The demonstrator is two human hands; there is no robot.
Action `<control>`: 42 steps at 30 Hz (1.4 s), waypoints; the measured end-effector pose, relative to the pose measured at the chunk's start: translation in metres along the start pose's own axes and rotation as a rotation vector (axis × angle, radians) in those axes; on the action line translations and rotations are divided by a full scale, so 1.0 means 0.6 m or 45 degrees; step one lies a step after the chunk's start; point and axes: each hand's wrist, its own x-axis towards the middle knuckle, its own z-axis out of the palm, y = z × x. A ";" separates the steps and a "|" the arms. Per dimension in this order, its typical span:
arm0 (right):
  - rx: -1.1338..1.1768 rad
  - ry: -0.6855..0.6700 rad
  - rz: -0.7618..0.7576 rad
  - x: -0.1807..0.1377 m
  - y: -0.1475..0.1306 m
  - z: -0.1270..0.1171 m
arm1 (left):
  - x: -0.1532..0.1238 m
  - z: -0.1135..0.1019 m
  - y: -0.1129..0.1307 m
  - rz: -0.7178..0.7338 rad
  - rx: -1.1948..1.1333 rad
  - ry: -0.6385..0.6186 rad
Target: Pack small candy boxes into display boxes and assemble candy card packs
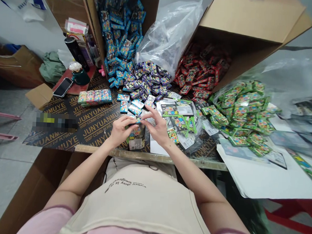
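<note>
Packing step in hand, judged: left hand (120,128) and right hand (157,125), fingertips pressed together, pinch a small blue packet (138,120) above the clear header bag (136,137) at the table (93,122) edge; next move likely calls for steady alignment with the bag's mouth.

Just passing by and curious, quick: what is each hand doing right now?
Left hand: fingers closed on a small blue packet, held above the table edge.
Right hand: fingertips pinching the same small blue packet from the other side.

Bright, even light; wide-angle edges curve and blur.
</note>
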 end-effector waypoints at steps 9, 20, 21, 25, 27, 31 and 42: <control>0.241 0.048 0.328 -0.002 0.006 -0.013 | 0.002 0.016 0.003 0.057 -0.047 -0.032; -0.162 0.011 0.098 -0.015 -0.025 -0.048 | -0.005 0.025 0.006 0.041 -0.024 -0.055; -0.252 0.101 0.055 -0.009 -0.030 -0.053 | -0.007 0.023 0.007 0.048 -0.033 -0.054; -0.385 0.211 -0.005 0.023 -0.056 -0.067 | -0.008 0.013 0.012 0.011 -0.057 -0.092; -0.335 0.054 0.029 0.036 -0.067 -0.065 | -0.005 0.005 0.015 -0.041 -0.053 -0.124; -0.133 -0.302 0.184 0.049 -0.065 -0.043 | 0.004 -0.004 0.017 -0.139 -0.106 -0.117; 0.148 -0.265 0.494 0.037 -0.028 -0.007 | 0.010 -0.004 0.023 -0.079 -0.077 -0.068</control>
